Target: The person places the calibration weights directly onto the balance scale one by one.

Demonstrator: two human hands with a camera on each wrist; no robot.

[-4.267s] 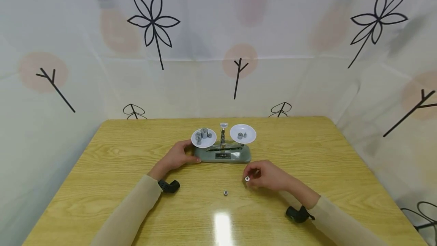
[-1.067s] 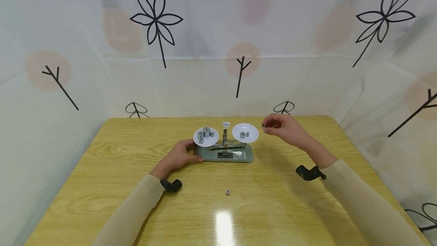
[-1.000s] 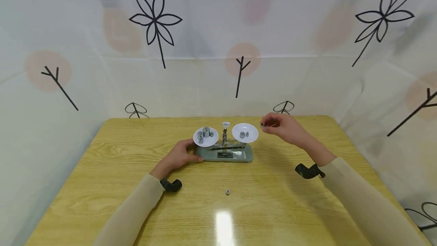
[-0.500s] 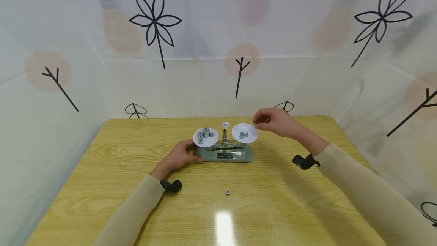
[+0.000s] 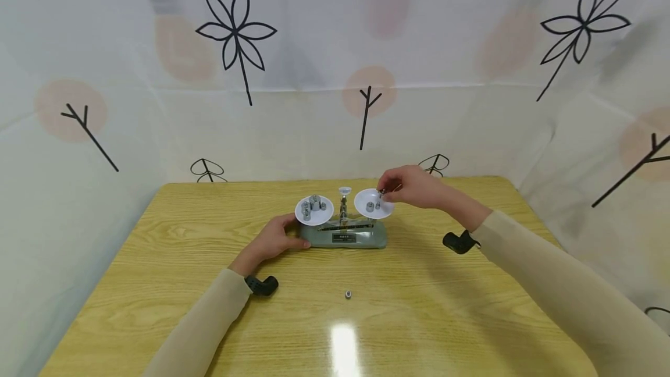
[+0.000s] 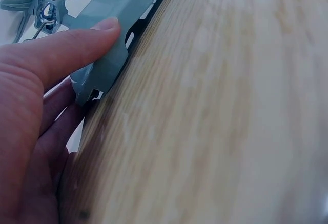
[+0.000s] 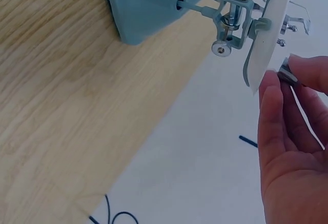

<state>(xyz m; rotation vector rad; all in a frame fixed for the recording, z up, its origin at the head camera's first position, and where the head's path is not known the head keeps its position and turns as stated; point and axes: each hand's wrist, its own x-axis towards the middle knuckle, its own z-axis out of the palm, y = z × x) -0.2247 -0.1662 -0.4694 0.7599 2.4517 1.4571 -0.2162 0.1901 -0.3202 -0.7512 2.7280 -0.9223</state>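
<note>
A balance scale [image 5: 345,239] with a grey-green base and two white pans stands at the far middle of the table. My left hand [image 5: 272,238] grips the left end of its base, thumb on the front and fingers behind, as the left wrist view shows. With thumb and fingertips my right hand [image 5: 410,186] pinches a small metal weight [image 7: 287,73] over the right pan [image 5: 359,202]. Two other weights [image 5: 370,206] sit in that pan. The left pan [image 5: 325,220] bears several weights [image 5: 314,202] of differing size.
One small weight [image 5: 348,294] stands on the wooden table [image 5: 209,202] in front of the scale. A patterned cloth [image 5: 303,132] hangs just behind the table's far edge and along both sides.
My right hand picked its weight up from the front of the table, rose past the right pan's right side, then moved left over that pan. My left hand has stayed on the base.
</note>
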